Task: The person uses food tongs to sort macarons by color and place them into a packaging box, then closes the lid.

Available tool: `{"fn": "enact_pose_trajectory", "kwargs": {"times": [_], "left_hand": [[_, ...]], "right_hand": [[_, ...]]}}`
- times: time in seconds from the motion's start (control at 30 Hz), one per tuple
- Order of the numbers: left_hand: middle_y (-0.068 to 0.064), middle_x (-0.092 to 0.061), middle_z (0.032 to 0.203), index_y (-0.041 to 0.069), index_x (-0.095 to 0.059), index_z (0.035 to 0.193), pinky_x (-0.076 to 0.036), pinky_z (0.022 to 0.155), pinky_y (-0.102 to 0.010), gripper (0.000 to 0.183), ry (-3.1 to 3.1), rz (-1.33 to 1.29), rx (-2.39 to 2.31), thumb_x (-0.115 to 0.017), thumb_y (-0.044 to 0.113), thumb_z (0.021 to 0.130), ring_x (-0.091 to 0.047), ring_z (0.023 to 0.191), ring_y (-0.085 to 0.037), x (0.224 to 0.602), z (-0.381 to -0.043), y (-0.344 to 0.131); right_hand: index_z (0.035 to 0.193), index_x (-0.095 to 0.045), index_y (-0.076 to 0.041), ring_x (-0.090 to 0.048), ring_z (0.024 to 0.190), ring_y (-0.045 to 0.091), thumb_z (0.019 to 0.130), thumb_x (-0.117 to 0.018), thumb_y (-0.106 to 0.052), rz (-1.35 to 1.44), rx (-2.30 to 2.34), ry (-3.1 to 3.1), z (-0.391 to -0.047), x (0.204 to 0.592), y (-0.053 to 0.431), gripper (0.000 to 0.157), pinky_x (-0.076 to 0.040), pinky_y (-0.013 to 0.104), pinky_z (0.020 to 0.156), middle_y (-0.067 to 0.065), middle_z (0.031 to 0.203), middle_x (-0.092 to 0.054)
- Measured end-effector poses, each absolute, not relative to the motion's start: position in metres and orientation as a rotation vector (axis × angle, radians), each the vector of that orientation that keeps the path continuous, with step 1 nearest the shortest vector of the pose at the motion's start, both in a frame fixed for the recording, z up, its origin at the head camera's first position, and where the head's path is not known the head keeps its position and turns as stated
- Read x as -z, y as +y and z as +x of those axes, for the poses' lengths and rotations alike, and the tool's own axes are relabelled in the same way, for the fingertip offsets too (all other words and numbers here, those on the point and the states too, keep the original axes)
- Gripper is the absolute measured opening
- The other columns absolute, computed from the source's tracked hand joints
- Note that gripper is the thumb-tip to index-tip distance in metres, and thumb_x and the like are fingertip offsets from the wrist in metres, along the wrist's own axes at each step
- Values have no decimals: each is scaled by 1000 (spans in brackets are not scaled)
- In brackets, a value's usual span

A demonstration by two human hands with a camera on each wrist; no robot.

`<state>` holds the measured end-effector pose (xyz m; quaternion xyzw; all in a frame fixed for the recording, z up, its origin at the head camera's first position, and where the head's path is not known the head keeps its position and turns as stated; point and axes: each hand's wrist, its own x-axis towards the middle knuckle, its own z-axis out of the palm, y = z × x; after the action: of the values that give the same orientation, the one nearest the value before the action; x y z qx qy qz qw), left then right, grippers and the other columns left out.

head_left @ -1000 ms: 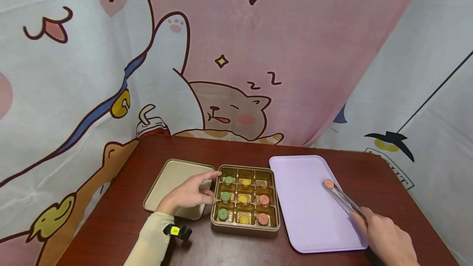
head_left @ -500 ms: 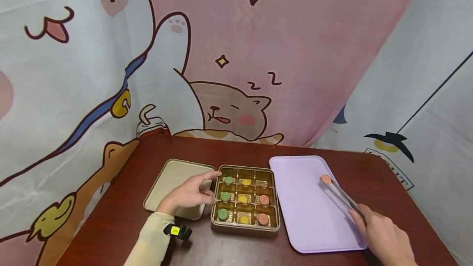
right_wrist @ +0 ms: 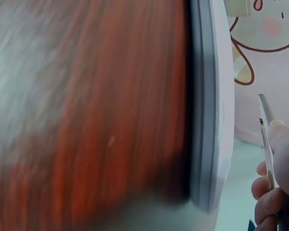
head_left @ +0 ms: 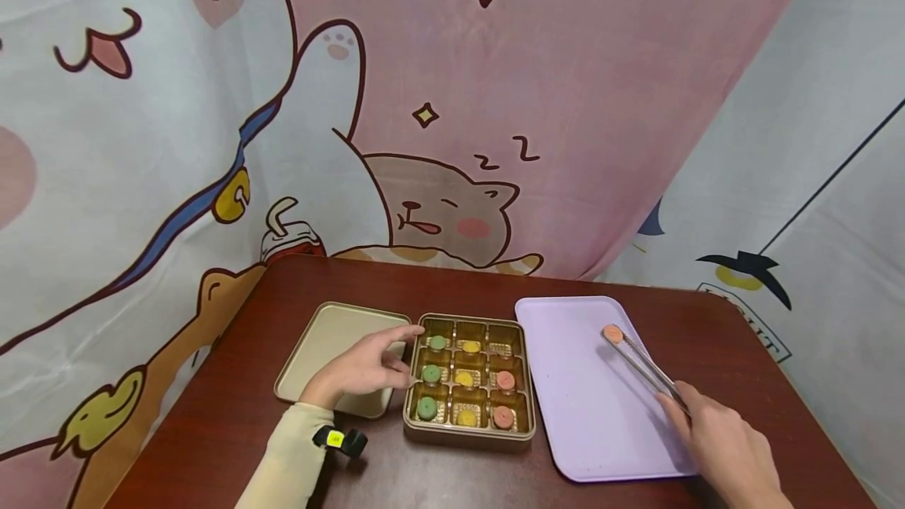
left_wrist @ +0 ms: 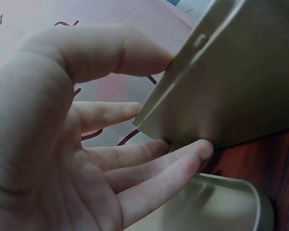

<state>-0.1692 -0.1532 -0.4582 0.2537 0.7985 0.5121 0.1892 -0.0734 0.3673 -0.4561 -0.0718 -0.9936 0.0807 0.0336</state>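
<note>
My left hand (head_left: 362, 368) rests at the left side of a gold tin box (head_left: 470, 440), thumb and fingers spread along its outer wall (left_wrist: 221, 91). Inside, a divided insert holds small round macaron-like sweets: green ones (head_left: 431, 374) down the left column, yellow ones (head_left: 463, 379) in the middle, and pink ones (head_left: 504, 417) in the near two right compartments. Metal tongs (head_left: 659, 374) are gripped in my right hand (head_left: 728, 446). Between their tips sits an orange-pink macaron (head_left: 613, 334), overlapping the upper part of a lilac tray (head_left: 594, 415) in the head view.
Left of the box lies a flat gold lid (head_left: 332, 336), partly behind the left hand. The tray stands close to the box's right side. All of it rests on a dark red-brown table (head_left: 438, 477), with a printed cloth (head_left: 566, 100) hanging behind.
The right hand has moved left and a little farther away, carrying the tongs and the orange-pink macaron toward the box side of the tray. The left hand has stayed in place.
</note>
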Motion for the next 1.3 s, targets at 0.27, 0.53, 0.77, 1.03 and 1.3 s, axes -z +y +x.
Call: {"fn": "enact_pose_trajectory", "kwargs": {"times": [0.27,0.53,0.77,1.03,1.3], "left_hand": [[-28,-39,161,6,-37,162,-61,86,-26,83,2245,706,-1439,-77,3,89,-73,105,-28,459,-169,-153],[-29,-39,160,5,-38,162,-62,85,-26,83,2246,710,-1441,-77,2,89,-74,104,-28,461,-169,-153],[-30,-39,160,4,-37,162,-62,84,-26,83,2233,710,-1455,-76,1,88,-74,102,-27,461,-170,-153],[-29,-40,160,5,-37,162,-62,85,-27,84,2234,703,-1453,-76,0,88,-74,103,-28,460,-169,-152],[-29,-40,159,5,-36,162,-62,84,-28,85,2236,696,-1447,-75,0,86,-74,102,-27,458,-169,-152]], "right_hand": [[127,-66,-3,-70,82,42,102,-66,-44,-102,-269,-2969,-75,453,345,48,-52,61,53,28,108,-73],[119,-70,-9,-65,68,31,99,-71,-41,19,-279,-2907,-79,454,323,37,-49,56,47,17,94,-75],[115,-71,-14,-63,64,25,97,-74,-39,170,-286,-2787,-85,454,303,31,-44,46,41,8,92,-75],[103,-67,-19,-59,57,26,89,-82,-32,351,-264,-2579,-91,461,287,25,-36,42,37,1,80,-69],[96,-65,-20,-57,51,24,88,-83,-32,464,-260,-2531,-95,459,269,23,-34,37,37,-3,73,-64]]}}
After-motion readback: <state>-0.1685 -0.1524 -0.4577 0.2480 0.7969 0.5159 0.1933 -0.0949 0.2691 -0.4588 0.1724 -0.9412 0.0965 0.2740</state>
